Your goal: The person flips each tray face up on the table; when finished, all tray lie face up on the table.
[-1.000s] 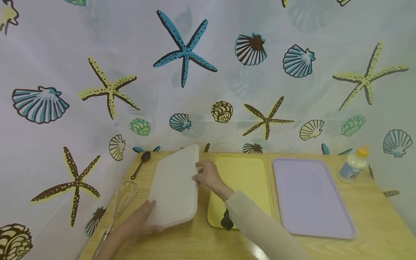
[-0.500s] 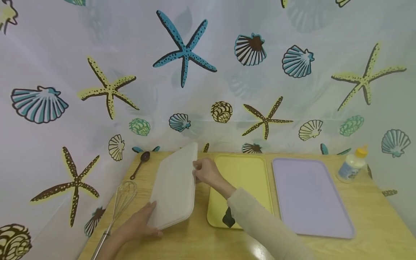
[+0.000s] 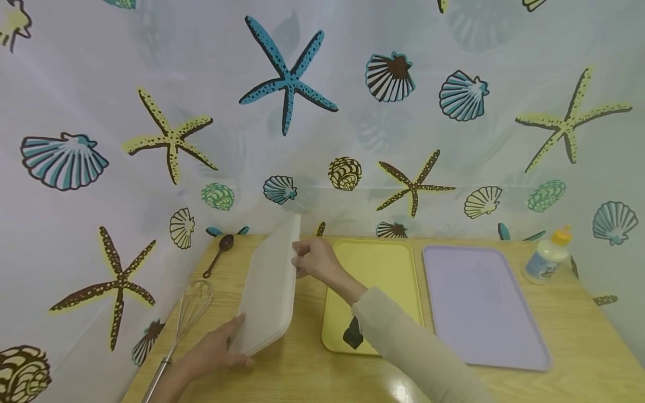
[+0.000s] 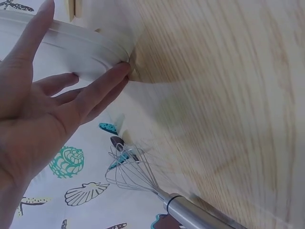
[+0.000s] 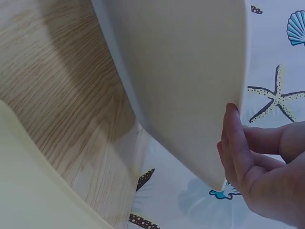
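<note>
A white tray (image 3: 268, 285) stands steeply tilted on the left side of the table, between my two hands. My left hand (image 3: 214, 347) grips its near lower left edge; in the left wrist view the thumb and fingers lie on opposite sides of the tray rim (image 4: 90, 45). With thumb and fingers, my right hand (image 3: 319, 260) pinches the raised right edge. The right wrist view shows the tray's broad face (image 5: 186, 71) and my right fingers (image 5: 233, 138) across its border. Whether the lower edge touches the table cannot be told.
A yellow tray (image 3: 375, 274) lies under my right forearm, and a purple tray (image 3: 481, 305) lies right of it. A whisk (image 3: 194, 302) and a dark spoon (image 3: 220, 254) line the left edge. A glue-like bottle (image 3: 546, 260) stands at right. A black object (image 3: 353, 334) shows beside the sleeve.
The white tray has tipped further upright, its right edge rising and swinging left. My right hand has moved up and left with that edge, while my left hand keeps its grip almost in place.
</note>
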Demonstrator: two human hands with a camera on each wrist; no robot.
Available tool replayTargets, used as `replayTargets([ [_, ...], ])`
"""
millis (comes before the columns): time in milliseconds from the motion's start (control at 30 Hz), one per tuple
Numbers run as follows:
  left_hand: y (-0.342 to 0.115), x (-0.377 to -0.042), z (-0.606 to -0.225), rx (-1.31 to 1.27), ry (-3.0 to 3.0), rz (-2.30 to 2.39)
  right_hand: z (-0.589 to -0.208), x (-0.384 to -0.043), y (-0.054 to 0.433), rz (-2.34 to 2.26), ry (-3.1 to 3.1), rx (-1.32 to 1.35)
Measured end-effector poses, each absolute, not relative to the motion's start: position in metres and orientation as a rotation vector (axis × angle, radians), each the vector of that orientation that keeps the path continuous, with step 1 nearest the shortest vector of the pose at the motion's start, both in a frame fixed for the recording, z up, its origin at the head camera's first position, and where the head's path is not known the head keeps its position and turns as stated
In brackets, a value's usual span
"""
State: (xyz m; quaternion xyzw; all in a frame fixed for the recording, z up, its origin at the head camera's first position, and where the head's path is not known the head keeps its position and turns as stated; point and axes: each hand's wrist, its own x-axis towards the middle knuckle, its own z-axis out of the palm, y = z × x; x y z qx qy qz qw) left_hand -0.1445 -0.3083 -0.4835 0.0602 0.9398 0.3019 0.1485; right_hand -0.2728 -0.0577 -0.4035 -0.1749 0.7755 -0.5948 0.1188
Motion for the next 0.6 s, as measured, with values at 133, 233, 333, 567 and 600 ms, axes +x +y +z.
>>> replayTargets([
  [133, -0.308, -0.142, -0.486, 0.174, 2.667, 0.960, -0.397, -0.272, -0.060, -1.792, 2.208, -0.476],
  [233, -0.308, -0.140, -0.488, 0.199, 2.651, 1.023, -0.394, -0.272, -0.062, -1.817, 2.187, -0.451],
  [333, -0.307, -0.139, -0.489, 0.225, 2.645, 1.073, -0.392, -0.272, -0.063, -1.840, 2.171, -0.432],
  [567, -0.303, -0.137, -0.488, 0.212, 2.662, 1.099, -0.390, -0.272, -0.066, -1.896, 2.131, -0.434],
  [600, -0.301, -0.136, -0.488, 0.199, 2.669, 1.100, -0.390, -0.272, -0.067, -1.900, 2.128, -0.435],
])
